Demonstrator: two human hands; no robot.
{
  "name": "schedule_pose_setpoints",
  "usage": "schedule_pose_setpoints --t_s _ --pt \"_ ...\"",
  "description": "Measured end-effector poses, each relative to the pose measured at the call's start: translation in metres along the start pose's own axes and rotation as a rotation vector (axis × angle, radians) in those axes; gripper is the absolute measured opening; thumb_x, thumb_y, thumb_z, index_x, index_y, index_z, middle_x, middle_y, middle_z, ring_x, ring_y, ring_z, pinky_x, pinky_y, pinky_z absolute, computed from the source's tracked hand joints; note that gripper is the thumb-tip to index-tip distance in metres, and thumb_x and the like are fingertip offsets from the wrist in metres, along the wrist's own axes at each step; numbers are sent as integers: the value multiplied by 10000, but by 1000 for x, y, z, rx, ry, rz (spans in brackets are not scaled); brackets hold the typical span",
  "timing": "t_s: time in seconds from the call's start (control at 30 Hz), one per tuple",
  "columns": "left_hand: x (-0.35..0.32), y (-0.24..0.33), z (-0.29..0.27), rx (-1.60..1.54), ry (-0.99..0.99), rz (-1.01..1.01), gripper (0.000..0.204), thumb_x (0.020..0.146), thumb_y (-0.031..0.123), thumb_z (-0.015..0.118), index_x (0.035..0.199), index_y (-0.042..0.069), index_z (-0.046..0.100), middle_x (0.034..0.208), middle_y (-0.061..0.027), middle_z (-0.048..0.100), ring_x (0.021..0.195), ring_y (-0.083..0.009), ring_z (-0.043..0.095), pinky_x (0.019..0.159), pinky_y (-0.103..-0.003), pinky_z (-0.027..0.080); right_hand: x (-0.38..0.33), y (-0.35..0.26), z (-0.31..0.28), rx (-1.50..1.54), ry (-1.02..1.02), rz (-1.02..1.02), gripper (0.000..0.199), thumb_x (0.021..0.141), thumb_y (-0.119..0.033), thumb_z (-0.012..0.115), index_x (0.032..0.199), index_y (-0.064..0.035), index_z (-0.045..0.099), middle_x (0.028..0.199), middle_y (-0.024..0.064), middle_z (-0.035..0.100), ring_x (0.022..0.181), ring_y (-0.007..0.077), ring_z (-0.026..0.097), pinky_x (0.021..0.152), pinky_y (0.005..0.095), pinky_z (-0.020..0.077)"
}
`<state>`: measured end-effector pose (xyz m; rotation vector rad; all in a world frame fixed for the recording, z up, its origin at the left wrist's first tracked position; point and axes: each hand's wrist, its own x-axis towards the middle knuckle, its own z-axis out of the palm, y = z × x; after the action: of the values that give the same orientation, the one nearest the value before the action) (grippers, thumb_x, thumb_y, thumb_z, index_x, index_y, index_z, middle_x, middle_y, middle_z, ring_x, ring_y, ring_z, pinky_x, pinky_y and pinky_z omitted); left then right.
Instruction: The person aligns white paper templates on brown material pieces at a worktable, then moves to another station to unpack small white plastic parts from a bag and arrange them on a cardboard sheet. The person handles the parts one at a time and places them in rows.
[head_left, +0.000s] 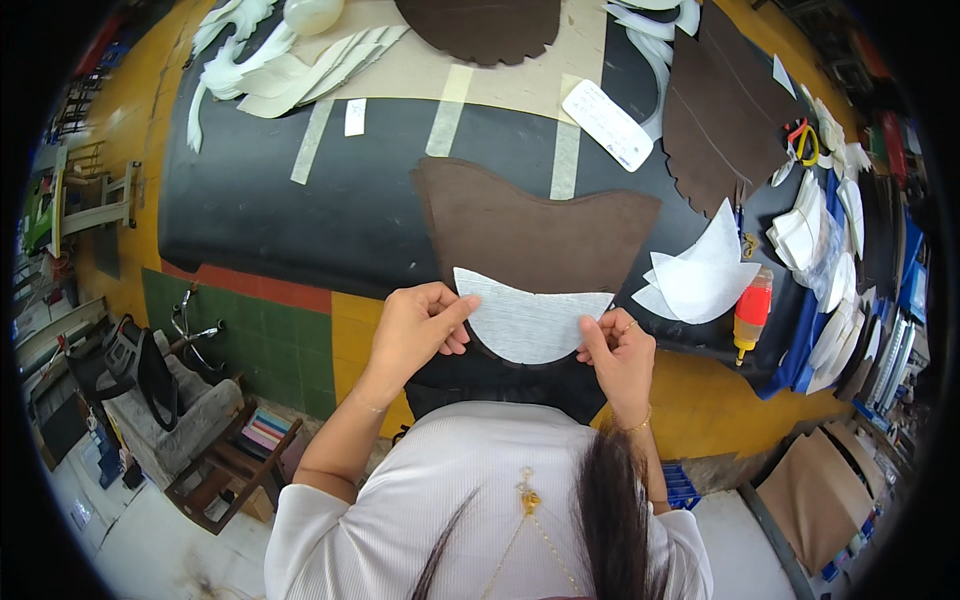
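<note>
I hold a pale grey, half-moon shaped piece of stiff fabric lining (pixel 530 322) by its two upper corners. My left hand (pixel 418 330) pinches the left corner between thumb and fingertips, fingers drawn close together. My right hand (pixel 618 352) pinches the right corner the same way, thumb on top, a ring showing on one finger.

The grey piece hangs just at the near edge of the large brown, flat-laid suede-like cut panel (pixel 535 235), its straight top edge overlapping that panel's lower border. The brown panel lies on the black work table (pixel 270 210), which is crossed by pale tape strips.

Right of the brown panel sits a small stack of white curved paper-like cut pieces (pixel 700 275), and just beyond them, at the table's edge, a glue bottle with a red top and yellow body (pixel 752 312). Farther back and to the right of the brown panel lies another dark brown scalloped leather piece (pixel 720 110). Behind the panel, to its left, is a heap of white curved offcuts (pixel 270 65).
</note>
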<state>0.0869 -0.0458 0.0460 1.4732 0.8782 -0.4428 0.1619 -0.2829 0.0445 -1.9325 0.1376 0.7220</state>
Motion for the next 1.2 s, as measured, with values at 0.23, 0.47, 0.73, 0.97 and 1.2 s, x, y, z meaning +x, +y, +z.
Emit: schedule_pose_setpoints --t_s 0.23,0.47,0.73,0.97,1.2 --pt "2 0 3 -11 29 12 292 893 216 701 734 -18 629 588 -70 634 479 -97 602 449 -204 476 4 -1 0 -82 11 1 270 890 -194 688 744 6 583 594 46 631 526 73 602 519 216 465" --pt "3 0 3 13 25 7 298 893 223 699 735 -21 636 583 -63 628 483 -80 591 458 -201 471 4 -3 0 -63 20 23 284 889 -213 687 740 5 584 591 49 635 513 76 604 506 221 465" --pt "1 4 5 65 49 24 315 887 225 706 704 -18 625 558 -52 610 462 -69 572 441 -196 461 7 -9 -1 -73 18 78 285 886 -218 686 745 9 588 578 53 624 495 79 597 495 222 465" --pt "1 -1 -2 198 97 -20 467 850 357 745 596 0 583 470 -48 545 375 -80 517 362 -204 402 5 -3 2 -419 184 -190 219 855 -220 722 894 -34 612 535 54 537 460 166 558 465 309 431" --pt "0 -3 -2 201 95 -37 506 848 403 738 596 -12 594 446 -55 532 352 -86 506 348 -209 392 3 4 3 -513 266 -346 273 834 -224 742 1082 -138 663 539 48 517 453 193 542 465 321 432"
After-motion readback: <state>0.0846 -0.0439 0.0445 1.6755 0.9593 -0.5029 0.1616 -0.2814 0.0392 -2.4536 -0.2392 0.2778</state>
